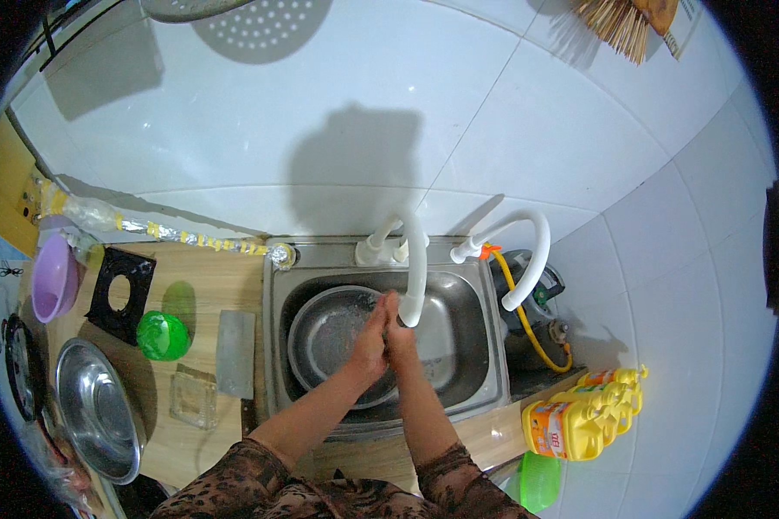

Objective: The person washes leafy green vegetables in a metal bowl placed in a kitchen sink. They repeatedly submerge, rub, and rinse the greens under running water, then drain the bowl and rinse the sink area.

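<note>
My left hand (369, 345) and my right hand (399, 334) are pressed palm to palm below the spout of a white gooseneck faucet (417, 259). Fingers point towards the wall. Whatever lies between the palms is hidden. Beneath them a round metal basin (324, 331) stands in the left part of a stainless steel sink (457, 324), partly covered by my forearms. Its inside looks wet.
A cleaver (235, 353), a clear plastic box (193, 399), a green bowl (162, 335), a steel basin (97, 412) and a purple basin (55, 279) occupy the left counter. To the right are a second white spout (537, 259), a gas cylinder with a yellow hose (522, 318) and yellow jugs (578, 422).
</note>
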Motion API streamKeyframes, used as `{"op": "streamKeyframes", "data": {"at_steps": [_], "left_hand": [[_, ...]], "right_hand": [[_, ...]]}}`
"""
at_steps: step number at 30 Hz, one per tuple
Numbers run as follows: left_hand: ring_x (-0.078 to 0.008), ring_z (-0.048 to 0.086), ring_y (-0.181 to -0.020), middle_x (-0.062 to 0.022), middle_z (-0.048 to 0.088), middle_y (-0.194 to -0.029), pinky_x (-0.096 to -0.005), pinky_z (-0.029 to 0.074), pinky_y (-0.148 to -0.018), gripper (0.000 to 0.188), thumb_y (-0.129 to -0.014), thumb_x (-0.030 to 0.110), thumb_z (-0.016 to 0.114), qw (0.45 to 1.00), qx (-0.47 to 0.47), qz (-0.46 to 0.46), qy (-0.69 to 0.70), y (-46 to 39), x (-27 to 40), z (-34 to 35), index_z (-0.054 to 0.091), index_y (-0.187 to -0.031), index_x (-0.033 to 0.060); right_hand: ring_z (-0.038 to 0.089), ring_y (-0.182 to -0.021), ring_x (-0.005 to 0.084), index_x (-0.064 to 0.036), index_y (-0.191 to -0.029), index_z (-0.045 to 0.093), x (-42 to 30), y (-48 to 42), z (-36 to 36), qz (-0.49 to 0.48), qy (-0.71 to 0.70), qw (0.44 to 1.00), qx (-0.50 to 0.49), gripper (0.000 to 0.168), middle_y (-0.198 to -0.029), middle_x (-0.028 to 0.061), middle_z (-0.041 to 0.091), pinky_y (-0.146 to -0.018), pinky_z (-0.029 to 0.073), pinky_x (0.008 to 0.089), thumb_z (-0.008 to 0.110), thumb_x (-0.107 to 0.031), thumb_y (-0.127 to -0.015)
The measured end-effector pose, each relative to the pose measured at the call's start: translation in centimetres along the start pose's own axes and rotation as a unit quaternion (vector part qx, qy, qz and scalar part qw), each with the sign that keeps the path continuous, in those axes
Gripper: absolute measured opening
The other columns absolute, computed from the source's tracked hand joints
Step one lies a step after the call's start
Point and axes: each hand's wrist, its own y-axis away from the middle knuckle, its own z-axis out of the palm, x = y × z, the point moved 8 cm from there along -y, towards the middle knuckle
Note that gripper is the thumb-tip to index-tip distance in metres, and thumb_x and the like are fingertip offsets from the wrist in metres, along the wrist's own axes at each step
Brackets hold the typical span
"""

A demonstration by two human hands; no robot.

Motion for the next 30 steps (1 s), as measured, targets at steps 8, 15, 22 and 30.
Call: {"op": "streamKeyframes", "data": {"at_steps": [8, 15, 22, 30], "left_hand": [[-0.0137, 0.046, -0.083, -0.0013, 0.048, -0.091, -0.0265, 0.037, -0.075, 0.032, -0.082, 0.036, 0.039, 0.995, 0.02, 0.001, 0.093, -1.5, -0.4, -0.8, 0.046, -0.101, 0.0113], [-0.0147, 0.044, -0.084, -0.0023, 0.046, -0.092, -0.0276, 0.037, -0.075, 0.031, -0.081, 0.033, 0.043, 0.992, 0.086, -0.04, 0.087, -0.9, 0.0, -1.4, 0.046, -0.103, 0.0111], [-0.0187, 0.033, -0.107, -0.0066, 0.035, -0.119, -0.0293, 0.028, -0.089, 0.049, -0.084, 0.037, 0.032, 0.994, -0.025, -0.035, -0.1, -0.1, -1.4, 0.2, 0.023, -0.125, 0.0113], [-0.0168, 0.048, -0.08, -0.0045, 0.051, -0.09, -0.0281, 0.039, -0.069, 0.044, -0.081, 0.045, 0.036, 0.997, 0.012, -0.074, -0.027, 0.7, 0.8, 0.4, 0.046, -0.098, 0.0054]], "right_hand": [[0.045, -0.098, 0.0197, -0.001, -0.109, 0.043, 0.5, -0.4, 0.3, -0.112, 0.026, 0.993, 0.016, 0.042, -0.105, 0.0138, 0.048, -0.083, 0.033, 0.0284, 0.048, -0.03, -0.079], [0.05, -0.091, 0.0245, 0.0, -0.105, 0.045, 2.6, -0.1, -0.9, -0.121, 0.083, 0.988, 0.048, 0.044, -0.099, 0.0152, 0.052, -0.077, 0.037, 0.0301, 0.053, -0.031, -0.074], [0.051, -0.084, 0.0223, 0.0, -0.103, 0.045, 2.3, -0.8, -1.6, 0.029, -0.048, 0.998, 0.035, 0.037, -0.094, 0.0117, 0.053, -0.072, 0.039, 0.0309, 0.053, -0.022, -0.074], [0.045, -0.094, 0.0232, 0.002, -0.102, 0.044, -0.2, 0.4, 0.0, -0.103, 0.102, 0.989, 0.039, 0.041, -0.099, 0.0134, 0.049, -0.083, 0.032, 0.0309, 0.047, -0.031, -0.078]]}}
